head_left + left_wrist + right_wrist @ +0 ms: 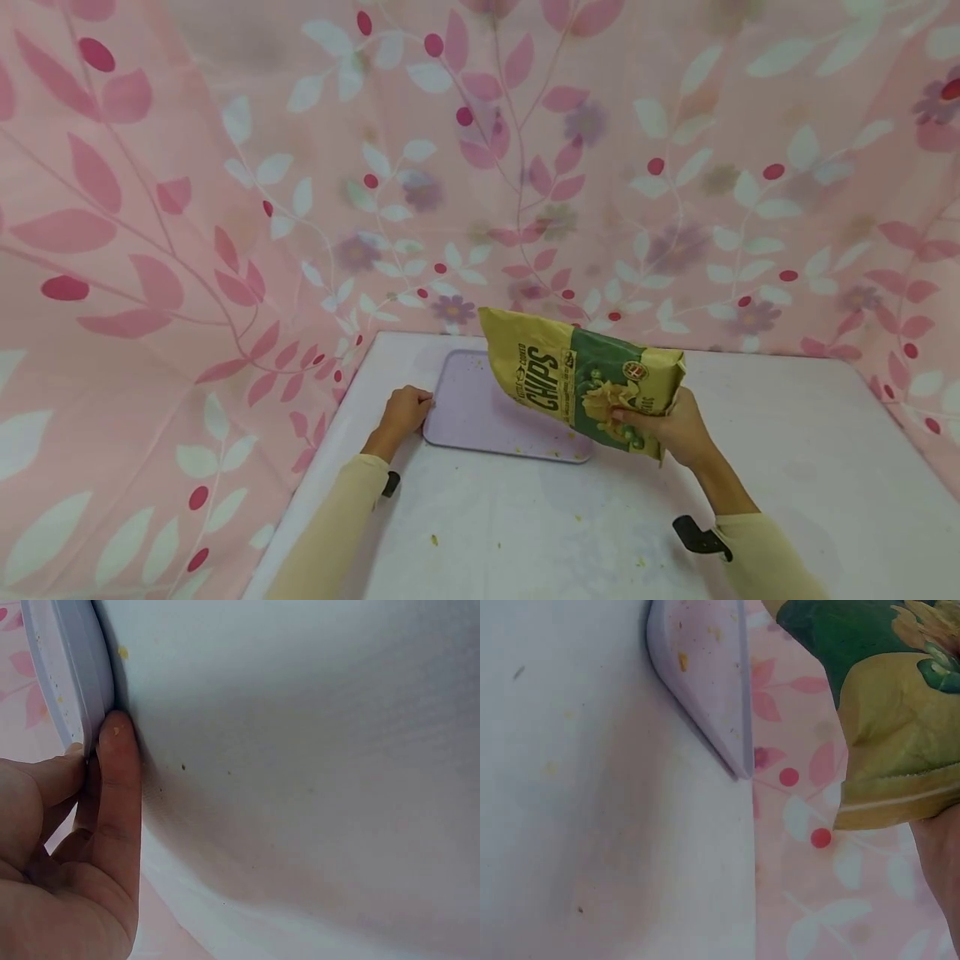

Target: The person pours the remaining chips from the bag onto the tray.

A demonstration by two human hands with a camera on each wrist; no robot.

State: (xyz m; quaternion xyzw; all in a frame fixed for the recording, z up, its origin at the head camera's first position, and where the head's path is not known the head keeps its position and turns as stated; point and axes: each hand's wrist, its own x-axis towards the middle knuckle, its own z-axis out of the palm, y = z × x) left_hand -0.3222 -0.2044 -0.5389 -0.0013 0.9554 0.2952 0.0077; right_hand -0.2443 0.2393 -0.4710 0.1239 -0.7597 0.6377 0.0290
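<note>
My right hand (678,429) grips a yellow and green chips bag (555,371) near its right end, thumb across the front. The bag is tilted, its left end over a pale purple tray (465,417). In the right wrist view the bag (889,727) hangs at the upper right, with the tray (705,690) beyond it. My left hand (408,408) is at the tray's left edge. In the left wrist view, thumb and fingers of that hand (82,840) pinch the tray's rim (94,682). Yellowish crumbs dot the tray; the bag hides part of it.
The tray lies on a white table (510,525), near its back edge. Small crumbs (434,540) are scattered on the tabletop in front of the tray. A pink curtain (517,167) with leaf and flower prints stands behind and along the sides of the table.
</note>
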